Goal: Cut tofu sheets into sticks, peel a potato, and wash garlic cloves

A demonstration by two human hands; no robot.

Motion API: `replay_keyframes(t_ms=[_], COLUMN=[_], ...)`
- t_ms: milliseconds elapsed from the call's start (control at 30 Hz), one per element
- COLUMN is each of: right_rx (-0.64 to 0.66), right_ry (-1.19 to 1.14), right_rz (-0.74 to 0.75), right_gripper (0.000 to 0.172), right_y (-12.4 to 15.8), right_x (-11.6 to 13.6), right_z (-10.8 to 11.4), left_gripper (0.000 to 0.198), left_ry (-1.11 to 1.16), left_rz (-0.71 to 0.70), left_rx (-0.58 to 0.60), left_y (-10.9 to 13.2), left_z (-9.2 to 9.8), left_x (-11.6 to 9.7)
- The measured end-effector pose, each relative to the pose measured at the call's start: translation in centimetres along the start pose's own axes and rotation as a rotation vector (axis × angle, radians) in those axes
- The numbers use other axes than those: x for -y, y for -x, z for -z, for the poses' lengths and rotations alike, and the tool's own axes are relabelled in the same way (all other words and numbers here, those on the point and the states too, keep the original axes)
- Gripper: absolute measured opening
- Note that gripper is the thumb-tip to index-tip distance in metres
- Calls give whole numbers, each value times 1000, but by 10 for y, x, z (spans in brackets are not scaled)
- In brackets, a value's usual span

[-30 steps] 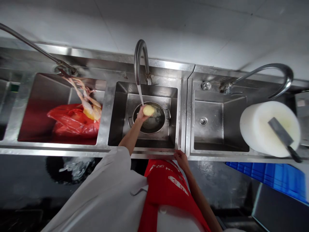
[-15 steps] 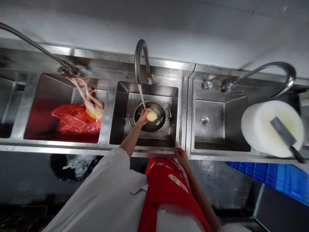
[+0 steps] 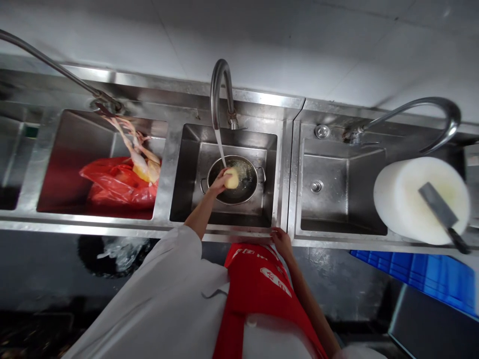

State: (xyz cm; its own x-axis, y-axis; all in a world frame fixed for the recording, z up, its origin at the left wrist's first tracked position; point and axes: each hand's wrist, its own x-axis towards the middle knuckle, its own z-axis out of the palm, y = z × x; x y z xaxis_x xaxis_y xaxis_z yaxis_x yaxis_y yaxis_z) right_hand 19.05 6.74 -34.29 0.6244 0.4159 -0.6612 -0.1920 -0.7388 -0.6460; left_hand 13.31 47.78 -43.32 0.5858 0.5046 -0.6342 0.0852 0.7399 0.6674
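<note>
In the middle sink [image 3: 190, 212], my left hand [image 3: 219, 182] is closed round a pale yellow peeled potato [image 3: 231, 178]. Hand and potato are over a round two-handled metal pan [image 3: 239, 201] that holds water. A stream runs from the curved tap [image 3: 215, 102] and comes down close behind my fingers. My right hand [image 3: 281, 241] is down at the front edge of the steel counter [image 3: 258, 234], its fingers bent onto the rim.
The left sink holds poultry with its legs up [image 3: 139, 160] in a red plastic bag [image 3: 119, 182]. On the right, a cleaver [image 3: 438, 203] lies on a thick round white chopping block [image 3: 389, 194] beside another sink [image 3: 329, 189]. Blue crates [image 3: 419, 274] stand below.
My left hand has turned the potato slightly and shifted it a little to the left and down. Water keeps running. My right hand stays at the counter edge.
</note>
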Motion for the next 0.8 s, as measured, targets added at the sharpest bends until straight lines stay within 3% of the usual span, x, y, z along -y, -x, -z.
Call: replay_keyframes(t_ms=[133,333,533,800], right_rx=[-27,-35,-34,-24], right_ry=[6,-6,-10,11], right_rz=[-24,-30,-22,-23], right_gripper=[43,41,40,37], right_y=[4,7,9,7], right_x=[9,15,19,15], right_z=[3,2,0,-6], left_gripper=[65,70,59,77], left_ry=[-265,-604,-512,-348], left_rz=[38,60,123,136], left_rx=[46,-11,-27,73], left_y=[-1,-24,-36,-36], left_z=[14,18,10,6], left_x=[17,33,35,34])
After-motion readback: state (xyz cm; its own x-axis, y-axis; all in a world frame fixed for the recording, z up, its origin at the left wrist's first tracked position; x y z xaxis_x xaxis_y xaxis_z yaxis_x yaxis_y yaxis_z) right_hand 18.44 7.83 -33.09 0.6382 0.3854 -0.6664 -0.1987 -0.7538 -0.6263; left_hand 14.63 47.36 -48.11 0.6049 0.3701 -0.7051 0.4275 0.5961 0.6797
